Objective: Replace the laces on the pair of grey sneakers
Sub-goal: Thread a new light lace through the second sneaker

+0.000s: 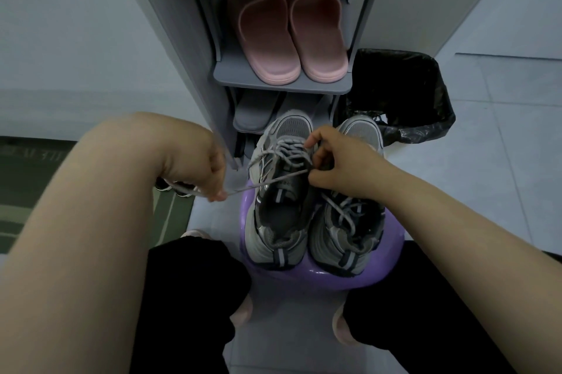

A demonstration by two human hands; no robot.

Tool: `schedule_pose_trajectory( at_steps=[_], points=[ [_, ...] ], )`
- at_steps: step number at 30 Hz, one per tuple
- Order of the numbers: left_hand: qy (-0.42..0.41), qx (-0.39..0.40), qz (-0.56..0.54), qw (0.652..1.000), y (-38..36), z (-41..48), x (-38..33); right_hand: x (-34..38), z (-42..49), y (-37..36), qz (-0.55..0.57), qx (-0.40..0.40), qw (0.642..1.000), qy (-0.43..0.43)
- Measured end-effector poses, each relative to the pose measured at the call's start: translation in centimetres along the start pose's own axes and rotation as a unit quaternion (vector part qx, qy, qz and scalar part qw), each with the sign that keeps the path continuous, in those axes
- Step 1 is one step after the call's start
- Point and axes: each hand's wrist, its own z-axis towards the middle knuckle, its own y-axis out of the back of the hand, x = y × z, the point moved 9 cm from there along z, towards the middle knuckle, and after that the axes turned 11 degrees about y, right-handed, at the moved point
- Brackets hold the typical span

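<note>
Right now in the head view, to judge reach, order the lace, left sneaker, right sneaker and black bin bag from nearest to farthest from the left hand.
1. lace: pinched in the left hand itself.
2. left sneaker: just right of that hand, on the purple stool.
3. right sneaker: beside it, farther right.
4. black bin bag: beyond the right sneaker, far right.

Grey sneakers (279, 239) side by side atop purple stool (304, 281), toes away; left one's grey lace (266, 183) half-undone, taut leftward.
</note>
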Motion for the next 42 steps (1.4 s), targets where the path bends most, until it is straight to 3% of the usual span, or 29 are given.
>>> schedule_pose_trajectory(
  at_steps=[4,7,10,13,15,18,20,22,24,30,31,33,35,38,40,42],
  points=[
    [-0.022,-0.043,0.061,0.997,0.0,0.8,-2.2,0.5,-0.2,0.1,-0.016,-0.011,1.000,0.019],
    [-0.105,-0.109,-0.078,0.985,1.4,1.3,-4.5,0.9,-0.3,0.1,-0.049,-0.019,0.998,0.030],
    [-0.185,-0.176,-0.306,0.917,4.2,0.2,-6.2,1.3,-0.4,0.1,-0.068,-0.019,0.997,0.036],
    [-0.287,-0.028,-0.466,0.836,3.6,-1.1,-7.8,1.4,-0.6,0.2,-0.077,-0.008,0.996,0.033],
    [-0.268,0.048,-0.446,0.853,1.9,-0.8,-7.9,1.5,-0.6,0.2,-0.064,-0.005,0.998,0.028],
    [-0.174,0.054,-0.391,0.902,0.2,1.2,-7.2,1.3,-0.6,0.1,-0.052,-0.002,0.999,0.018],
    [-0.119,0.025,-0.345,0.931,0.0,2.7,-6.6,1.3,-0.6,0.2,-0.048,-0.005,0.999,0.015],
    [-0.074,-0.077,-0.231,0.967,0.7,4.2,-6.0,1.4,-0.5,0.3,-0.054,-0.009,0.998,0.022],
    [-0.050,-0.186,-0.135,0.972,1.8,4.8,-5.6,1.9,-0.2,0.3,-0.081,-0.012,0.995,0.056],
    [-0.029,-0.191,0.012,0.981,1.2,4.9,-5.7,3.4,-0.4,-0.7,-0.158,0.023,0.979,0.125],
    [-0.031,-0.200,-0.003,0.979,1.7,4.4,-5.5,3.6,-0.4,-0.7,-0.164,0.032,0.978,0.124],
    [-0.049,-0.182,-0.145,0.971,2.6,3.6,-4.8,4.0,-0.4,-0.7,-0.167,0.026,0.978,0.123],
    [-0.108,-0.112,-0.343,0.926,3.0,2.4,-5.1,4.6,-0.5,0.1,-0.120,-0.029,0.985,0.116],
    [-0.216,0.031,-0.583,0.782,3.0,0.4,-7.5,5.1,-0.6,-0.1,0.158,-0.059,0.984,0.062],
    [-0.236,0.047,-0.662,0.709,3.4,-0.1,-8.2,6.0,-0.5,-1.1,0.379,-0.058,0.922,0.060],
    [-0.225,0.033,-0.707,0.670,3.5,0.2,-7.7,6.0,-0.3,-1.2,0.466,-0.069,0.880,0.053]
  ],
)
